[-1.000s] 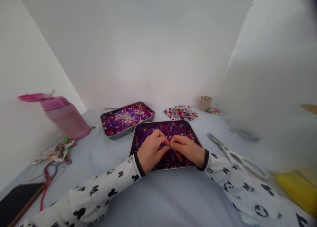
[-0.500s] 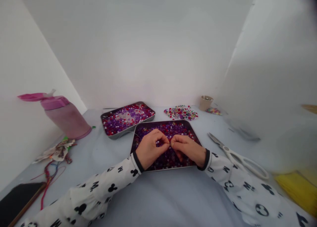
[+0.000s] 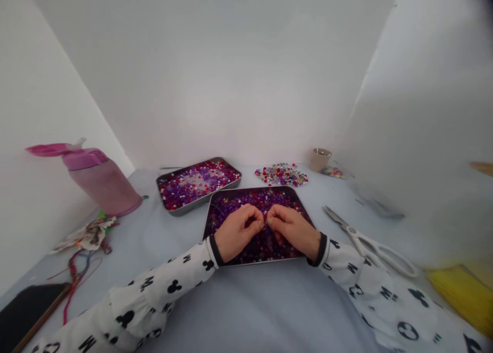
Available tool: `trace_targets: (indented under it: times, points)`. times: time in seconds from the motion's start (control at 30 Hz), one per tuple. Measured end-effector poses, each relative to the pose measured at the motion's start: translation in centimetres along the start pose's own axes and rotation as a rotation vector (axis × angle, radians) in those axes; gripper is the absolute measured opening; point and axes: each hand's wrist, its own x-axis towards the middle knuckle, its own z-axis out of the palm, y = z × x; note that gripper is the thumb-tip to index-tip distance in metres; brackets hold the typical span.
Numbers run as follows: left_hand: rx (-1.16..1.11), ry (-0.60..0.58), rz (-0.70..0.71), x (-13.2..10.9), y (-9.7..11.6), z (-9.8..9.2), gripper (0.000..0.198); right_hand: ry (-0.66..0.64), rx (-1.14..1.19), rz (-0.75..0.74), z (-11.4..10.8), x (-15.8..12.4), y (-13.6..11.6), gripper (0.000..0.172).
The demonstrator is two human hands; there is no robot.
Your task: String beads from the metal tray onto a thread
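My left hand [image 3: 236, 232] and my right hand [image 3: 291, 229] meet fingertip to fingertip over the near metal tray [image 3: 211, 213] of purple and red beads. Each hand is closed in a pinch. What sits between the fingertips is too small to make out; a red speck shows where they touch. A thin thread seems to run from my left hand toward the tray's left rim. Both sleeves are white with black mouse-head prints.
A second bead tray [image 3: 169, 210] lies behind on the left, a loose bead pile [image 3: 281, 174] and a small beige cup [image 3: 319, 159] at the back. White-handled scissors [image 3: 370, 242] lie right, a pink bottle [image 3: 96, 178], threads [image 3: 82, 250] and a dark phone [image 3: 23, 312] left, yellow material [image 3: 462, 294] far right.
Both hands have crept slightly away from me over the tray and stayed pinched together; nothing else has moved.
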Motion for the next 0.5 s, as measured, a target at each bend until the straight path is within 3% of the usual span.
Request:
trace_targets:
  times: [0.2,0.5]
  points:
    - [-0.095,-0.087,-0.073,0.0,0.23,-0.07,0.016,0.208,-0.418,-0.198,0.16,-0.45,-0.76,0.015]
    - [-0.111,-0.056,-0.017,-0.13,0.51,-0.12,0.017,0.278,-0.757,-0.223,0.41,-0.65,-1.02,0.012]
